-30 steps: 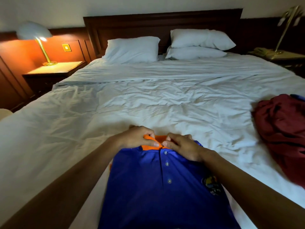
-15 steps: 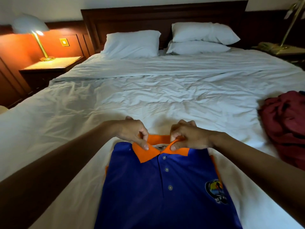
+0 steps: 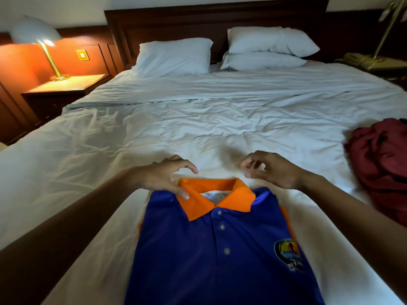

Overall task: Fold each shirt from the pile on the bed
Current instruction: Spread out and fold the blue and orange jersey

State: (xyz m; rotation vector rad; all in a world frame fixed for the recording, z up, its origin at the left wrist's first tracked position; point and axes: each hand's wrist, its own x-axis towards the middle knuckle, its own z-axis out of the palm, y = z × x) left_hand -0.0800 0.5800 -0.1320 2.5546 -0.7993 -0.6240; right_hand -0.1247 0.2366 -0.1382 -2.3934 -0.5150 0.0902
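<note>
Half a second back, pinching the orange collar with both hands; now letting it go, turned down flat on either side of the buttoned placket. Suggests the collar tidying is done, and leaves the blue polo shirt lying face up on the near part of the bed, sides seemingly tucked under already, with only slivers of orange showing at its edges. Probably calls next for folding up from the hem, though cannot see the hem, cut off below the frame. From the left: reaches in with the left hand palm down beside the collar's left wing, arches the fingers loosely above the sheet, rests only the thumb tip on the orange cloth, grips nothing. Further right: lifts the right hand just clear of the collar's right wing, slightly blurred, curls the fingers loosely with thumb and forefinger parted, holds nothing. Far right: leaves the crumpled maroon pile well apart from both hands, untouched, so likely more folding to come after this shirt.
</note>
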